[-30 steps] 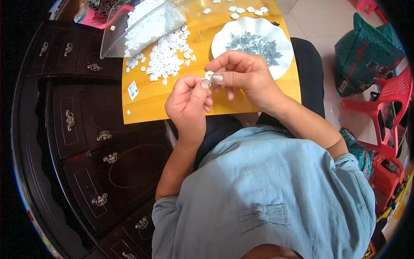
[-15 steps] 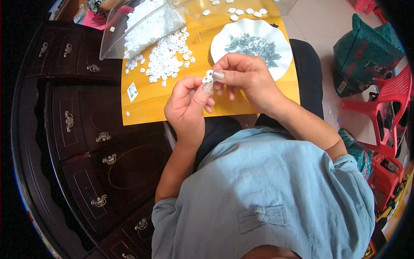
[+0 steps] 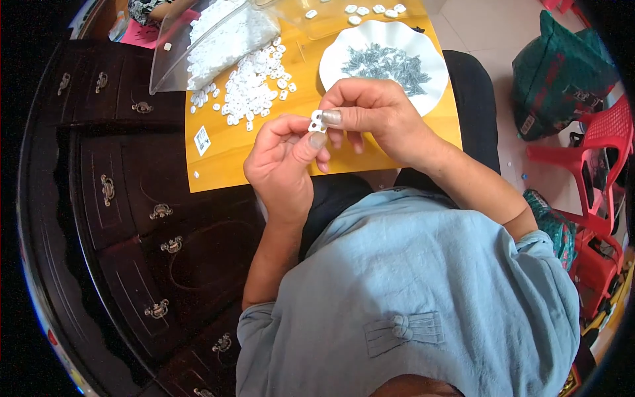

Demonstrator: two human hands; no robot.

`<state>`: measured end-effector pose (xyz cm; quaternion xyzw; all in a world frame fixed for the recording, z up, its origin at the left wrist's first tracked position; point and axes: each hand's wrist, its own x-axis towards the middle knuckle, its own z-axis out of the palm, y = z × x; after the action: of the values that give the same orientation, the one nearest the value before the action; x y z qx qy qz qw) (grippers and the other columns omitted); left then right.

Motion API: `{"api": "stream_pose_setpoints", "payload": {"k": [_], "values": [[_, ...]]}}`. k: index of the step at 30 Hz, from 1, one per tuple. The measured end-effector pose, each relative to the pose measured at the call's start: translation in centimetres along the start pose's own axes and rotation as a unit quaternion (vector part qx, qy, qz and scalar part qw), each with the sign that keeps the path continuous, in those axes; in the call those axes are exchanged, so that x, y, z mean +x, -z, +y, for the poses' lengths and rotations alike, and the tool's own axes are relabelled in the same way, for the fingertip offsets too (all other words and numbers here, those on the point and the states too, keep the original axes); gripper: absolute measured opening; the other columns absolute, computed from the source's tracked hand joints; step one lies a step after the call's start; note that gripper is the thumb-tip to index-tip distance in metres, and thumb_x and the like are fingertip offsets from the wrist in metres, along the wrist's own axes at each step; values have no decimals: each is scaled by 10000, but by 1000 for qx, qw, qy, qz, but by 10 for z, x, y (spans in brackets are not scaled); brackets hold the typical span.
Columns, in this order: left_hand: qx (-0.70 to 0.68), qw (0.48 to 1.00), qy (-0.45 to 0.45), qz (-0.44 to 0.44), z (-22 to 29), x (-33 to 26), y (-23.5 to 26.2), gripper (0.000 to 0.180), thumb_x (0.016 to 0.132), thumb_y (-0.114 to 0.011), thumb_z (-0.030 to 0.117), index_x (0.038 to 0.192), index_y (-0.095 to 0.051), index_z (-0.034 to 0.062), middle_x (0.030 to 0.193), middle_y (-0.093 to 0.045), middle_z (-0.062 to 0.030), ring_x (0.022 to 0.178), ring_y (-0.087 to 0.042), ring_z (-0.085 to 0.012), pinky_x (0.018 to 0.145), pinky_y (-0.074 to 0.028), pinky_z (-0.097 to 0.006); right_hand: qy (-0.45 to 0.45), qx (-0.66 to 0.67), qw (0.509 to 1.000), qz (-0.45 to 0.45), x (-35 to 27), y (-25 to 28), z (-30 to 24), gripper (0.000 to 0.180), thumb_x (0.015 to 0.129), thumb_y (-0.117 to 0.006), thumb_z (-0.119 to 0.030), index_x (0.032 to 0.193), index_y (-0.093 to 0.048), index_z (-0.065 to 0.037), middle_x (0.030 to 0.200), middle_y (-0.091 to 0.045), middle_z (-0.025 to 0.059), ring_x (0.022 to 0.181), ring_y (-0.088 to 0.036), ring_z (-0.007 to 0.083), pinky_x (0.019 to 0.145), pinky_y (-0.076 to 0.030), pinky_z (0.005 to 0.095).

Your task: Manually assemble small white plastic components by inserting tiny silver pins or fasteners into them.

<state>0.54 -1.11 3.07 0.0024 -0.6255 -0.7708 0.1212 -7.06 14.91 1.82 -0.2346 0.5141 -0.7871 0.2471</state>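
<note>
Little has shifted since the earlier frame: both hands stay raised together over the near edge of the yellow board (image 3: 231,155). Right hand (image 3: 377,116) pinches a small white plastic clip (image 3: 317,121) between thumb and forefinger; left hand (image 3: 284,155) closes its thumb tip against the same piece. A loose grip could drop it into the lap, away from the pile of white clips (image 3: 248,89) far left and the white plate of metal parts (image 3: 387,63) beyond.
</note>
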Motion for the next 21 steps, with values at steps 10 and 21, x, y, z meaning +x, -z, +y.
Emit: {"api": "stream_pose_setpoints", "payload": {"k": [10,21], "values": [[19,999,-33,-20,-4,0,2,297,874,-665,-32,1149,-580,-106,925,-647,-123,713,-602,-133,589,-506,-227,-70,78,993,-62,2,4,-2,195,959,-599,-180,955,-634,12,731,-642,54,650,-624,102,510,-416,188],[112,983,-135,-57,-8,0,5,361,832,-744,55,1102,-572,-110,910,-615,-124,712,-603,-144,603,-506,-226,-96,132,982,-93,0,5,-6,189,939,-625,-145,909,-629,41,677,-635,81,549,-597,110,455,-384,189]]}}
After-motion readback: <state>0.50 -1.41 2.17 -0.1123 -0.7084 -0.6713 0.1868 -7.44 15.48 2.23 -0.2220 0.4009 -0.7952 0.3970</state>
